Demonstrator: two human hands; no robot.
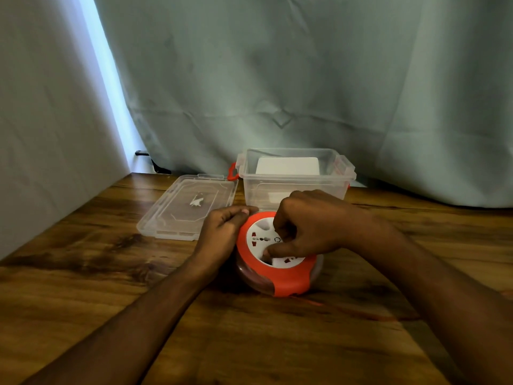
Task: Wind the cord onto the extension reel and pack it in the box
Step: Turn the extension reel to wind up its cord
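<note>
An orange and white extension reel with sockets on its top face stands on the wooden table, in front of a clear plastic box. My left hand grips the reel's left rim. On top of it, my right hand has its fingers curled into the white centre, with the thumb in a recess. A thin red cord trails from the reel's base to the right across the table. The open box has red latches and something white inside.
The box's clear lid lies flat to the left of the box. A pale curtain hangs behind the table, and a wall rises on the left. A black bracket shows at the back left corner.
</note>
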